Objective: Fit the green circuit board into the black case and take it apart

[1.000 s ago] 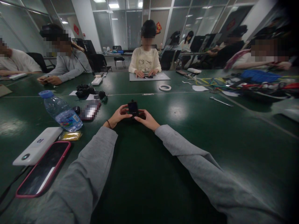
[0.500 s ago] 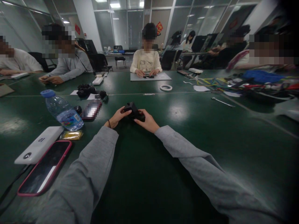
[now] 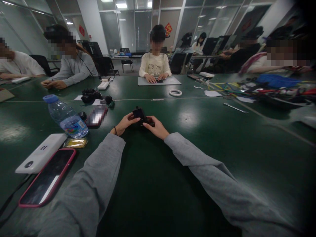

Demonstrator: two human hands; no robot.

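Nearest the camera, two grey sleeves run forward over the dark green table [image 3: 222,144] and meet near its middle. The left hand [image 3: 122,123] has its fingers curled round the left side of a small black box-shaped device [image 3: 139,115], thumb on its near face. The right hand [image 3: 158,127] closes on the device's right and lower side, its fingertips tucked under it. Both hands pinch the same piece, which sits tilted between them, just above or resting on the table; the view is too small and dark to say which.

As for progress, the device is in hand and being worked on, but nothing loose lies beside it, so what has been done to it cannot be read. It looks like a mid-handling stage rather than a finished one.

To the left, well apart from the hands, lie a dark smartphone in a pink case [image 3: 46,179], a white power bank [image 3: 40,153], a small yellow packet [image 3: 75,143] and a clear plastic water bottle with a blue cap [image 3: 64,116]. Further back sit a heap of small black parts [image 3: 91,95], a white tape ring [image 3: 175,92] and a metal tool [image 3: 235,108]. Across the table a person in a cream top [image 3: 154,65] works over a grey mat [image 3: 159,81]; other people sit at either side.
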